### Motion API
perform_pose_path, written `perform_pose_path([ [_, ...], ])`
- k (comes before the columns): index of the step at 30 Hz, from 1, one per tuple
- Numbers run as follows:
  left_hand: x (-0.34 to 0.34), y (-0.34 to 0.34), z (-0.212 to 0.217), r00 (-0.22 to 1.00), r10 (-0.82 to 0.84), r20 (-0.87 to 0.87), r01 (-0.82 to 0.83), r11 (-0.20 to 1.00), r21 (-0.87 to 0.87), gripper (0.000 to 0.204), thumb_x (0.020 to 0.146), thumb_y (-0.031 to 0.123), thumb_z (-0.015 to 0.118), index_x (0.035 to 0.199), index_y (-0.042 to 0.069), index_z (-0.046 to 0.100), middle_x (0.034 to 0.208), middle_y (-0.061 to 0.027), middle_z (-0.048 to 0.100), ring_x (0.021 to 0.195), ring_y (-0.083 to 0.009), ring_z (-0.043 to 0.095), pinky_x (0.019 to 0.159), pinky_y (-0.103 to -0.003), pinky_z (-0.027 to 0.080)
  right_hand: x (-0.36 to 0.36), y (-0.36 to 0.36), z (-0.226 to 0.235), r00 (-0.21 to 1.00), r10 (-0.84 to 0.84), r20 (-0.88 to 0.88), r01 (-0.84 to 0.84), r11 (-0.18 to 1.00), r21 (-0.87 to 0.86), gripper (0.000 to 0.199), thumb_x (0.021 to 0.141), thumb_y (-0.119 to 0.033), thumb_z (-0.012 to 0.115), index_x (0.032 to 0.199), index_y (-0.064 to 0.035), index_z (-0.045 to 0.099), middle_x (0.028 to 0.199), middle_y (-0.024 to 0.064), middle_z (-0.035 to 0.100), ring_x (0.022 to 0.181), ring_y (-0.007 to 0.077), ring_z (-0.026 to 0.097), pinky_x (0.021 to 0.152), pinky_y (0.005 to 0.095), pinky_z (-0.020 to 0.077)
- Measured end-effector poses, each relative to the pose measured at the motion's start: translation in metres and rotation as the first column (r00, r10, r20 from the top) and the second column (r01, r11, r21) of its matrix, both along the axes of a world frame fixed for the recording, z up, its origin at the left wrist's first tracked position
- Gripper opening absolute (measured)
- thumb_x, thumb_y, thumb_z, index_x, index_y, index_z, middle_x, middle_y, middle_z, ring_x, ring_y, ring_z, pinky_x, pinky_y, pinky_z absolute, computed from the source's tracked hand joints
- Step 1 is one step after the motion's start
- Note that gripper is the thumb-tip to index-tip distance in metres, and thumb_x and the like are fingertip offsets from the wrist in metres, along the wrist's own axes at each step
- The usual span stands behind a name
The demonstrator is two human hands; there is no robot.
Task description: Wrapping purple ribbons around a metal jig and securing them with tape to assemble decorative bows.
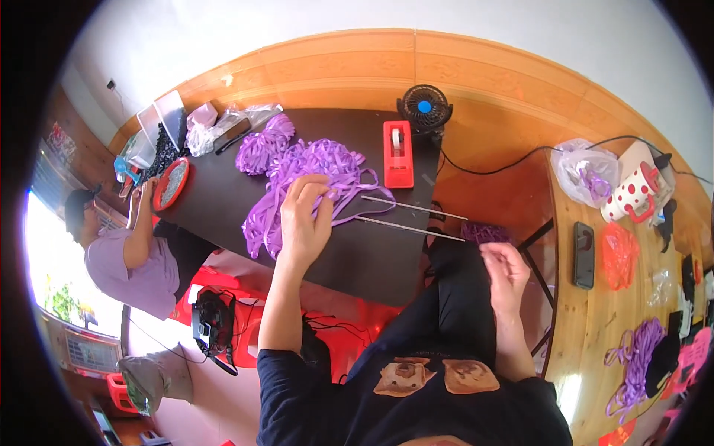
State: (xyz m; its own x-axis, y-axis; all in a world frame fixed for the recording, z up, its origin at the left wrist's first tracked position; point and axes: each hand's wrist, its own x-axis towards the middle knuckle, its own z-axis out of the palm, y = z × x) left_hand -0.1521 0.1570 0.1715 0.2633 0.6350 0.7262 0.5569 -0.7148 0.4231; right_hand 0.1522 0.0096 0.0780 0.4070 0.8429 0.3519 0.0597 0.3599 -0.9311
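Note:
A large tangled heap of purple ribbon (316, 167) lies on the dark table in front of me. My left hand (305, 227) is over its near right side, thumb and forefinger closed on a strand of ribbon. Two thin metal rods (413, 228) stick out side by side past the table's right edge, and a loop of ribbon runs near their left ends. To the right of the rods, above my knee, my right hand (507, 276) hangs with loosely bent fingers, and nothing shows in it. A smaller purple bundle (265, 145) lies behind the heap.
On the dark table (357, 271) stand a red tape dispenser (399, 156) and a small black fan (425, 108). A co-worker (137, 256) sits at left by a red dish (172, 183). The wooden table (569, 334) at right holds a phone (584, 255), a dotted cup (628, 195) and more ribbon (638, 357).

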Motion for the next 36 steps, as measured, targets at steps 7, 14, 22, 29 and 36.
perform_pose_path([
  [7, 0.087, -0.094, 0.046, 0.89, -0.254, -0.378, 0.351, 0.912, 0.214, 0.026, 0.062, 0.015, 0.061, 0.085, 0.005, 0.06, 0.068, -0.0044, 0.052, 0.053, -0.019, 0.051, 0.048, -0.033, 0.037, -0.066, 0.002, 0.08, 0.834, 0.551, -0.038, -0.543, 0.83, 0.125, 0.078, 0.07, 0.008, 0.07, 0.139, -0.0051, 0.037, 0.125, 0.0056, 0.051, 0.112, 0.0138, 0.05, 0.091, 0.0263, 0.0381],
  [14, 0.115, -0.086, 0.021, 0.891, -0.455, -0.009, 0.454, 0.89, -0.036, 0.018, 0.071, -0.004, 0.064, 0.089, -0.001, 0.067, 0.081, -0.0126, 0.063, 0.07, -0.0277, 0.062, 0.063, -0.034, 0.05, -0.035, -0.01, 0.069, 0.919, 0.381, 0.102, -0.382, 0.924, -0.011, 0.034, 0.088, 0.008, 0.052, 0.121, 0.0017, 0.053, 0.094, 0.0028, 0.063, 0.084, 0.0077, 0.058, 0.072, 0.0215, 0.0464],
  [22, 0.136, -0.082, 0.009, 0.9, -0.431, 0.056, 0.429, 0.86, -0.277, 0.018, 0.073, -0.005, 0.062, 0.089, 0.0, 0.068, 0.075, -0.0113, 0.062, 0.065, -0.0236, 0.062, 0.057, -0.03, 0.048, -0.016, -0.006, 0.043, 0.652, 0.526, -0.546, -0.602, 0.797, 0.05, 0.026, 0.087, 0.003, 0.057, 0.113, 0.0046, 0.059, 0.096, 0.0062, 0.063, 0.089, 0.0146, 0.058, 0.083, 0.0279, 0.0451],
  [29, 0.141, -0.066, -0.001, 0.87, -0.469, -0.151, 0.474, 0.881, -0.002, 0.01, 0.075, 0.002, 0.065, 0.084, 0.001, 0.063, 0.081, -0.0114, 0.061, 0.067, -0.0271, 0.061, 0.058, -0.035, 0.046, -0.001, -0.008, 0.042, 0.813, 0.521, -0.258, -0.5, 0.853, 0.146, 0.012, 0.09, 0.001, 0.054, 0.098, 0.0033, 0.062, 0.099, 0.0085, 0.062, 0.091, 0.0134, 0.057, 0.08, 0.0257, 0.0429],
  [36, 0.131, -0.073, -0.02, 0.634, -0.664, 0.397, 0.584, 0.074, -0.808, 0.014, 0.091, 0.007, 0.055, 0.099, -0.004, 0.06, 0.079, -0.0053, 0.064, 0.072, -0.0105, 0.061, 0.058, -0.023, 0.045, 0.038, -0.021, 0.042, 0.843, 0.53, -0.098, -0.529, 0.848, 0.031, 0.007, 0.09, -0.002, 0.055, 0.09, 0.0022, 0.06, 0.086, 0.0086, 0.063, 0.076, 0.0113, 0.056, 0.068, 0.0239, 0.0418],
])
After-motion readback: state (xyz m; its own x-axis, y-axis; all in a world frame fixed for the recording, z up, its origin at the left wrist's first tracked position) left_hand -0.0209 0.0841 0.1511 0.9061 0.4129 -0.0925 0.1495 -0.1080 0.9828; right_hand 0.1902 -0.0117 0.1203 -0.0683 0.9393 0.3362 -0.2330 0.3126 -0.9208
